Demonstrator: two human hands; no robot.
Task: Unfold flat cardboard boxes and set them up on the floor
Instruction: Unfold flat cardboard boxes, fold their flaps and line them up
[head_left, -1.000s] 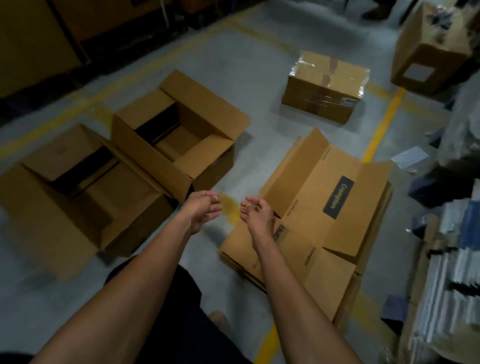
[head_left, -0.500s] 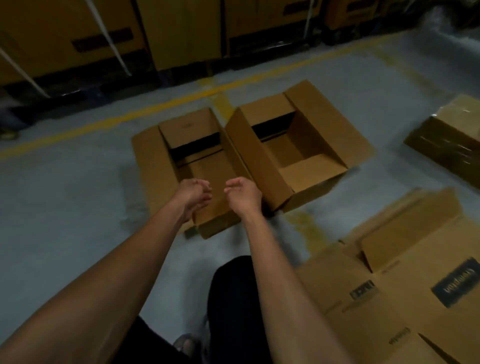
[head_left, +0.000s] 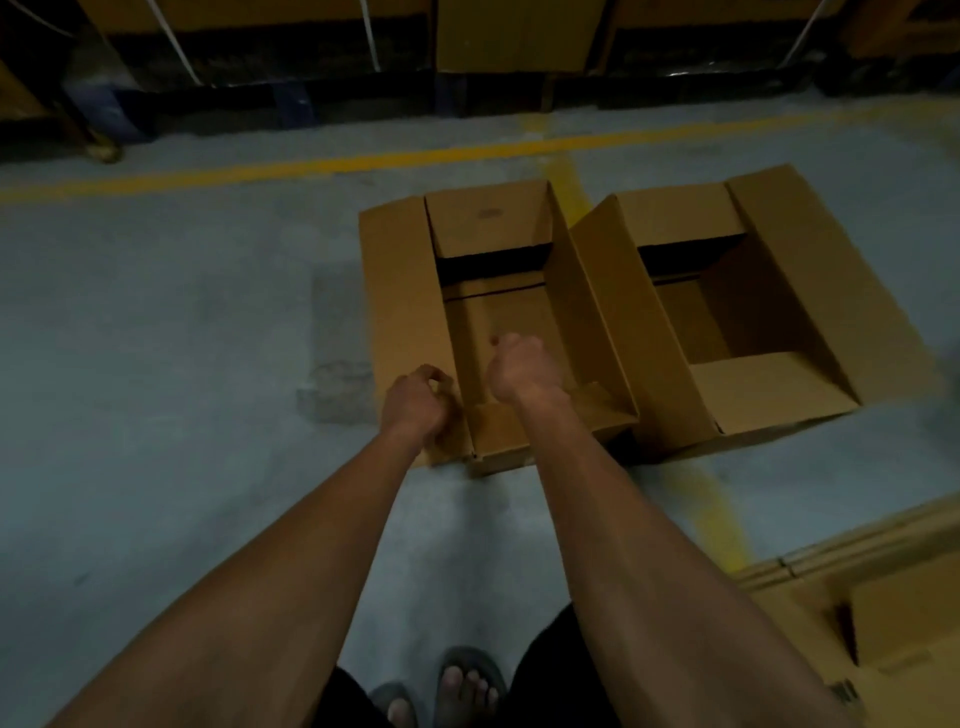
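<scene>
We hold our left hand (head_left: 415, 402) and right hand (head_left: 517, 371) out, both clenched and empty, above the left open box (head_left: 400, 312); the second open box (head_left: 779, 291) touches it at three o'clock on the floor (head_left: 156, 338).

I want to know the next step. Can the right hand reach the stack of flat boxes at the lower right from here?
Probably yes. The right hand hovers empty over the left open box, and only bare floor lies between it and the flat boxes.

Dim, murky light; top edge near black. Soft overall, motion blur at right edge. Wide-angle bending of floor line (head_left: 363, 163).
</scene>
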